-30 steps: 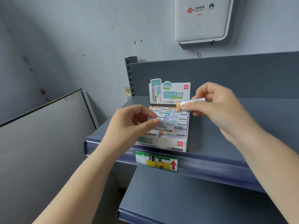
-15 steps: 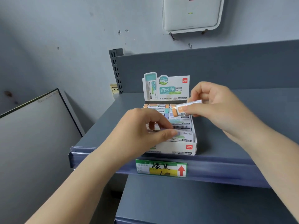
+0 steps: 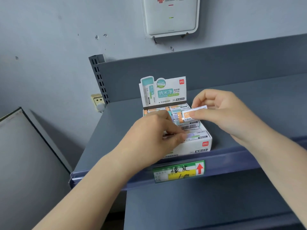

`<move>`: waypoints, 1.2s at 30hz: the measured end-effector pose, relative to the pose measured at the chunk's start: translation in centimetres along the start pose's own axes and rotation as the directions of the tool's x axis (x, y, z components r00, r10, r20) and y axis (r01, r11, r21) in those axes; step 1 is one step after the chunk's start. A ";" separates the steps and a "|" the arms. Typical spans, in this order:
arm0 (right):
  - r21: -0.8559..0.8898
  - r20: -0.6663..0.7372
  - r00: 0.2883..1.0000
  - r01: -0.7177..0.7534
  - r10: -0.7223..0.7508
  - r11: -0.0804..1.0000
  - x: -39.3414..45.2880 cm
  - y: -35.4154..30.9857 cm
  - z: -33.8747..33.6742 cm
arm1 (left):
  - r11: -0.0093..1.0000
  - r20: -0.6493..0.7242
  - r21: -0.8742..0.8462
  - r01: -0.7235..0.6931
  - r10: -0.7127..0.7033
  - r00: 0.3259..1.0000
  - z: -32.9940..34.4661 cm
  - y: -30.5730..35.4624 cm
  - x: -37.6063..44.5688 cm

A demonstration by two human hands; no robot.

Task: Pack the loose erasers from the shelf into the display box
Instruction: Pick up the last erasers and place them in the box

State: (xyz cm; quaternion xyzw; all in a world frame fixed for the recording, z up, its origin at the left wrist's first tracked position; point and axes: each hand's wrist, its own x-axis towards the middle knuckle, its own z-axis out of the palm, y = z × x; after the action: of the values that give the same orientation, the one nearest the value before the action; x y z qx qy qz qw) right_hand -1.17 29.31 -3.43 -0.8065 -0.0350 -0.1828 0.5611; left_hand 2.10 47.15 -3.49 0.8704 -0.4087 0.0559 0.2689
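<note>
- Small wrapped eraser with an orange end and white paper sleeve [image 3: 191,115]: pinched lengthwise between thumb and fingers of the right hand [image 3: 221,113], held just above the back right rows of the box, not yet set down.
- Left hand [image 3: 156,136]: fingers curled down into the front of the box, thumb and forefinger pinching the end of a pale lilac-and-white wrapped eraser [image 3: 193,136] lying in the front row. It looks like it is being seated or nudged square; can't tell whether it is fully down.
- White cardboard display box with upright printed header card [image 3: 206,144]: sits at the front edge of the grey metal shelf [image 3: 249,97], directly under both sets of fingers. Rows of wrapped erasers fill most of it, lying crosswise, barcodes showing on some.
- No loose erasers visible on the shelf around the hands; the only unpacked one seen is the orange-ended one in the right fingers.
- Judgement, step in hand: finish pressing the front eraser flat, then lower the orange-ended one into whatever gap remains beneath the right fingers.
- To do it well: keep the eraser parallel to its neighbours, lead with one end, slide in rather than push from above; steady the box with the left fingers so it does not skid off the shelf lip.
- Outward: green-and-yellow price label with red arrow [image 3: 179,171] on the shelf rail below the left wrist; white wall-mounted router box [image 3: 171,15] above.
</note>
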 end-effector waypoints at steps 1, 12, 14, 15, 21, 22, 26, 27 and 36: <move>-0.016 -0.018 1.000 -0.010 0.009 1.000 -0.1 0.0 0.1 | 1.000 0.014 -0.013 -0.014 0.014 1.000 -0.1 -0.2 -0.1; -0.214 0.065 0.996 -0.045 0.060 0.976 -0.5 -0.4 0.4 | 0.996 -0.132 -0.030 0.084 -0.088 0.987 -1.6 -2.1 -0.4; -0.268 0.079 0.996 -0.008 0.031 0.963 -0.4 -0.4 0.4 | 0.995 -0.127 -0.018 0.097 -0.098 0.987 -1.4 -2.1 -0.4; -0.293 0.092 0.996 0.011 0.017 0.956 -0.4 -0.4 0.3 | 0.995 -0.124 -0.016 0.103 -0.104 0.987 -1.3 -2.1 -0.3; -0.417 0.155 0.987 0.108 -0.047 0.902 -0.1 -0.3 -0.3 | 0.992 -0.125 -0.009 0.128 -0.129 0.984 -1.2 -2.1 -0.6; -0.444 0.167 0.984 0.131 -0.061 0.886 -0.1 -0.2 -0.2 | 0.991 -0.124 -0.007 0.134 -0.134 0.983 -1.3 -2.1 -0.6; -0.483 0.208 0.975 0.170 -0.076 0.859 -0.3 -0.1 0.0 | 0.990 -0.124 -0.007 0.141 -0.141 0.982 -1.5 -2.4 -0.9; -0.486 0.207 0.975 0.175 -0.082 0.856 -0.3 -0.1 0.0 | 0.990 -0.124 -0.003 0.144 -0.143 0.982 -1.5 -2.5 -1.0; -0.458 0.256 0.957 0.244 -0.136 0.855 -1.2 -0.8 -0.9 | 0.992 -0.090 -0.012 0.126 -0.127 0.988 -2.1 -2.4 -1.7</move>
State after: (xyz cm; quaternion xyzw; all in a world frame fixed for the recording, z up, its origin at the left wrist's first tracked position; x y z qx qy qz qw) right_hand -2.68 28.93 -2.87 -0.9286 -0.1282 -0.1525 0.3130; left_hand 3.02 50.66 -3.27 0.8903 -0.3403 0.0769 0.2928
